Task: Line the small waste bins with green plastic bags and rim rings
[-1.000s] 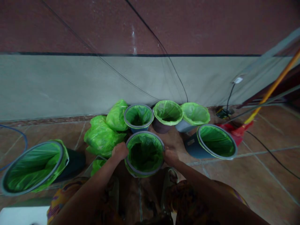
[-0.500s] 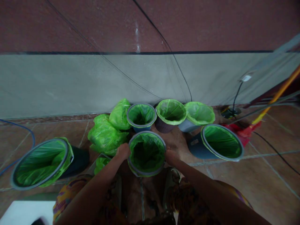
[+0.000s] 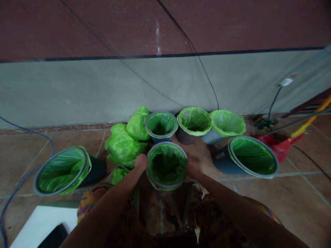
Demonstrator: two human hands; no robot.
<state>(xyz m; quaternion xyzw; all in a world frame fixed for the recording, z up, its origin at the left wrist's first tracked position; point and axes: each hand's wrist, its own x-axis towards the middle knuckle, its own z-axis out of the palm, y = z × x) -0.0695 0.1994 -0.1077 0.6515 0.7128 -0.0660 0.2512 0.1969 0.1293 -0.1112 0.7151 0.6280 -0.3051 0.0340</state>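
Observation:
Between my legs stands a trash bin (image 3: 167,143) with a grey rim and a green plastic liner (image 3: 180,161) spread inside it. My left hand (image 3: 141,162) grips the bin's left side just under the rim. On the opposite side, my right hand (image 3: 191,168) holds the bin at the same height. The fingers of both hands are partly hidden behind the bin wall. Close to my left hand lies a crumpled green plastic bag (image 3: 124,146), with another green bag (image 3: 139,124) behind it.
By the wall stand a blue lined bin (image 3: 161,140), a brown lined bin (image 3: 186,138) and a grey lined bin (image 3: 213,137). Larger lined bins tilt at left (image 3: 97,171) and right (image 3: 222,161). A blue cable (image 3: 28,172), a red cloth-like item (image 3: 280,148) and a phone-like dark object (image 3: 54,237) lie around.
The whole view has shifted, so the scene sits slightly further right. Both hands stay on the same bin, whose position among the others looks about the same.

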